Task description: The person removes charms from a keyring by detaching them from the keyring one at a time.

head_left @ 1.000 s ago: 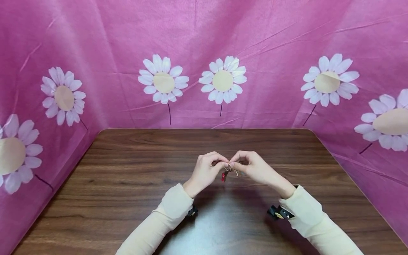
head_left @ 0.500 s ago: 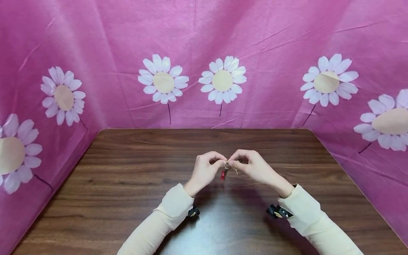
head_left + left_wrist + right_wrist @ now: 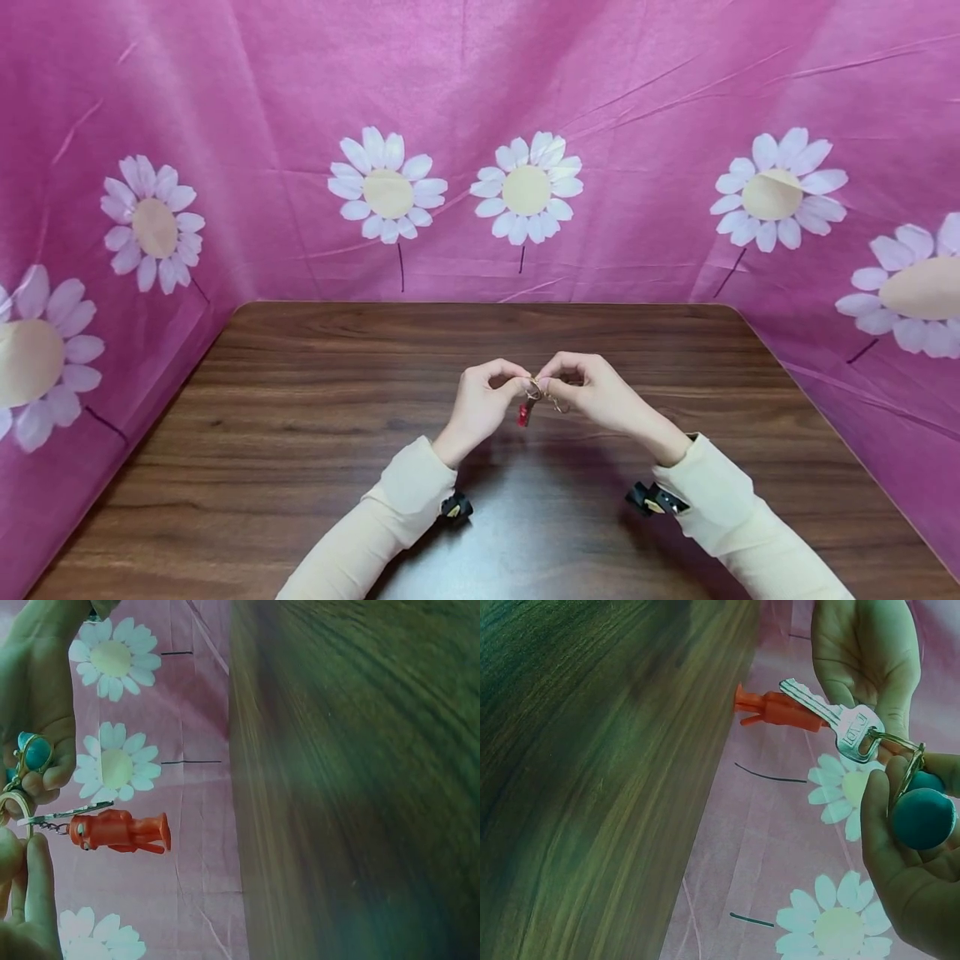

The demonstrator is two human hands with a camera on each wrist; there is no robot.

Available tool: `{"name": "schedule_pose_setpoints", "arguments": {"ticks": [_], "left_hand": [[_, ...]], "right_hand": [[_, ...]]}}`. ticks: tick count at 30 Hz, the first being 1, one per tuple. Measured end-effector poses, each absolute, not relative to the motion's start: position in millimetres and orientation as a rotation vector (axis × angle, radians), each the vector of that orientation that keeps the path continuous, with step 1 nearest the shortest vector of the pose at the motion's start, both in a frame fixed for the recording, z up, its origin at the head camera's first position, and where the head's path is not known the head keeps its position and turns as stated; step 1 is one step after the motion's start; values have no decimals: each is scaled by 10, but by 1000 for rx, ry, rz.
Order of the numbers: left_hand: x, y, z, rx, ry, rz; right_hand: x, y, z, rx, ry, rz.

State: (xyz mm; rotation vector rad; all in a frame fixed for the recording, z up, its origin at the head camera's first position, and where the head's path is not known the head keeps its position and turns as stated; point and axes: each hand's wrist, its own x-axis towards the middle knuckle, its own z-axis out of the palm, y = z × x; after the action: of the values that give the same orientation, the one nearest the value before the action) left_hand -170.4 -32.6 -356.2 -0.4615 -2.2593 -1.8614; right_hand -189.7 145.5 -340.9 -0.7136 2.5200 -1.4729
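Left hand and right hand both pinch a gold key ring above the desk. Silver key and red figurine hang from it; turquoise charm at right fingers.

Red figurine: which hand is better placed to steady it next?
Probably the left hand: the red figurine hangs nearer it in the head view, while the teal beads hang by the right hand.
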Motion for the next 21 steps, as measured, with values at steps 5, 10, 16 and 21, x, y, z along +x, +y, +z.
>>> {"name": "schedule_pose_setpoints", "arguments": {"ticks": [5,10,16,21], "left_hand": [[-1714,-322,-3564,-436,-2216,-1972],[-1742,-312,-3593,-388,-2187,-2070],[-1755,-298,-3604,-396,-2170,-2083],[-1846,-290,-3734,-368,-2150,-2097]], "right_hand": [[-1897,1446,-3419,-689,2540,-1481],[-1898,1436,-3432,-688,2559,-1488],[-1895,1437,-3463,-676,2570,-1508],[-1910,1426,-3486,-682,2559,-1547]]}}
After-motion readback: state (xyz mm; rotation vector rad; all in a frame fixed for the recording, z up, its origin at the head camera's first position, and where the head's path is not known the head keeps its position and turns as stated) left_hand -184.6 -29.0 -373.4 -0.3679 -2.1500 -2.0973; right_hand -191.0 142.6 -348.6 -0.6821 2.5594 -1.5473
